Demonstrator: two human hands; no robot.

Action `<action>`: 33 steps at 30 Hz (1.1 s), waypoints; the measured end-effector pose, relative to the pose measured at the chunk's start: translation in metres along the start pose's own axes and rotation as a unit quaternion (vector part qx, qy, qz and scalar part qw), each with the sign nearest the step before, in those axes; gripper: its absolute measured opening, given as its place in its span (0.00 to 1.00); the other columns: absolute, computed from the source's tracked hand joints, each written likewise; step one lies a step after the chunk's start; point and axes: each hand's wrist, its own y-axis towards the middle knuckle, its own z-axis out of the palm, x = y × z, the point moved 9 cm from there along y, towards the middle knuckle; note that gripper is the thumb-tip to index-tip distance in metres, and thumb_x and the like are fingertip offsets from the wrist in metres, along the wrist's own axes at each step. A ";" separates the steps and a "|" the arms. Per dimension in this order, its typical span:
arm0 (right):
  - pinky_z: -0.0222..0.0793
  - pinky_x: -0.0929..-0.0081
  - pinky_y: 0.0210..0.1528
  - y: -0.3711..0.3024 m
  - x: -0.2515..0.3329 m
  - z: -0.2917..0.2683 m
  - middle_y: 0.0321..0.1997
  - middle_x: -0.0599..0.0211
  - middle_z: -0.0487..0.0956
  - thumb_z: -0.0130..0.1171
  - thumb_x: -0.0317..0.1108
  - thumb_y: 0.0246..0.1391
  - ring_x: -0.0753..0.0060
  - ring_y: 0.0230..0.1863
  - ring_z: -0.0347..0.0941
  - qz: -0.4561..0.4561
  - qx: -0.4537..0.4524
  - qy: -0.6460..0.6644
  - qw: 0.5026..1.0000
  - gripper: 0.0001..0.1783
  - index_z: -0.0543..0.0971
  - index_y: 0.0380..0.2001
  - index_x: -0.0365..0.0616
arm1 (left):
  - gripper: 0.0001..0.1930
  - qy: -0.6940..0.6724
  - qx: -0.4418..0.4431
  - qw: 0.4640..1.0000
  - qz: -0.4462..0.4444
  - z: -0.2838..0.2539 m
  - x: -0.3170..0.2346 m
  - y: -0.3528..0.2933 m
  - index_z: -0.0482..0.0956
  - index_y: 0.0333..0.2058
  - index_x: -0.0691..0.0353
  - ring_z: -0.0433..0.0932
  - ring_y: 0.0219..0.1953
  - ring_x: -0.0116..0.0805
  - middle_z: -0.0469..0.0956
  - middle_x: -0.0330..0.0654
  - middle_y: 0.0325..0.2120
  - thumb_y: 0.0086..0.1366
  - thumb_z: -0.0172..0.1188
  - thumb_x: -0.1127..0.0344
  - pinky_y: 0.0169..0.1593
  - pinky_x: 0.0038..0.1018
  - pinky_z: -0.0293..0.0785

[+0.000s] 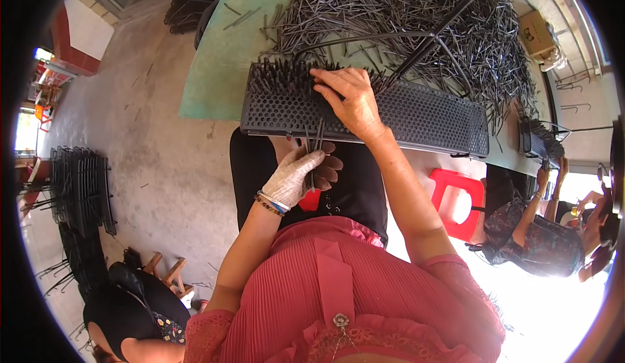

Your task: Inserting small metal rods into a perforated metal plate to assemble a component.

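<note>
A white-and-brown knit glove covers my left hand [301, 173], which is closed around a few thin black rods [316, 136] below the board's near edge. Over the black perforated board [423, 112], my bare right hand [348, 96] is bent down with thumb and fingers pinched on a black rod. Its lower end is lost among the upright rods [280, 77] that fill holes along the board's far left part. More holes toward the right and near side show no rods. The board lies across the table's near edge, above my lap.
Behind the board, a big heap of loose black rods [403, 12] covers much of the green tabletop [215, 70]. A black metal bar frame [433, 36] rises over it. A red stool [449, 200] and a co-worker [534, 239] are to the right. Filled racks [78, 187] stand left.
</note>
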 end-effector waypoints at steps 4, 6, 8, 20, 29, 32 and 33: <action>0.62 0.68 0.49 -0.002 0.009 0.003 0.41 0.67 0.79 0.65 0.29 0.50 0.64 0.42 0.73 -0.033 0.004 -0.046 0.998 0.16 0.82 0.44 0.47 | 0.16 0.000 -0.001 1.000 -0.009 0.001 0.000 -0.001 0.71 0.52 0.65 0.81 0.33 0.30 0.80 0.45 0.40 0.71 0.48 0.63 0.31 0.22 0.77; 0.63 0.67 0.49 -0.001 0.015 -0.002 0.43 0.66 0.78 0.65 0.29 0.50 0.62 0.45 0.72 -0.043 0.000 -0.036 0.998 0.15 0.81 0.44 0.46 | 0.16 -0.015 -0.008 1.000 0.008 -0.001 -0.003 0.001 0.69 0.53 0.65 0.82 0.30 0.32 0.81 0.48 0.36 0.72 0.50 0.63 0.31 0.24 0.79; 0.68 0.68 0.43 -0.003 0.009 -0.016 0.39 0.62 0.79 0.65 0.29 0.51 0.61 0.40 0.74 0.001 -0.051 0.002 0.999 0.14 0.82 0.43 0.43 | 0.16 -0.007 -0.006 1.000 0.022 0.001 -0.007 -0.002 0.69 0.53 0.65 0.82 0.30 0.31 0.81 0.47 0.36 0.72 0.50 0.62 0.30 0.23 0.78; 0.71 0.83 0.41 -0.054 -0.030 -0.009 0.35 0.69 0.82 0.61 0.31 0.60 0.84 0.36 0.74 0.363 0.038 0.400 0.841 0.12 0.80 0.42 0.34 | 0.17 0.067 0.033 0.997 0.029 0.023 -0.015 -0.001 0.71 0.53 0.64 0.77 0.26 0.24 0.81 0.45 0.35 0.72 0.48 0.58 0.24 0.18 0.70; 0.70 0.83 0.41 -0.019 -0.049 -0.017 0.34 0.70 0.83 0.63 0.32 0.58 0.84 0.36 0.75 0.254 -0.038 0.190 0.948 0.11 0.82 0.41 0.37 | 0.15 -0.031 -0.015 0.999 -0.017 0.008 0.007 0.015 0.72 0.49 0.64 0.78 0.26 0.25 0.81 0.45 0.35 0.71 0.50 0.60 0.25 0.20 0.72; 0.71 0.82 0.40 -0.020 -0.048 -0.017 0.34 0.69 0.83 0.65 0.33 0.56 0.83 0.34 0.75 0.237 -0.052 0.150 0.959 0.11 0.82 0.41 0.39 | 0.15 -0.011 -0.018 1.000 -0.009 0.005 0.003 0.011 0.72 0.49 0.64 0.79 0.27 0.26 0.81 0.45 0.34 0.71 0.50 0.60 0.26 0.21 0.74; 0.71 0.81 0.41 -0.019 -0.046 -0.018 0.34 0.68 0.83 0.65 0.33 0.56 0.81 0.34 0.76 0.233 -0.051 0.131 0.962 0.11 0.83 0.41 0.40 | 0.14 0.002 -0.015 1.000 -0.015 0.006 0.001 0.009 0.72 0.49 0.63 0.80 0.27 0.26 0.81 0.44 0.33 0.71 0.51 0.60 0.27 0.22 0.75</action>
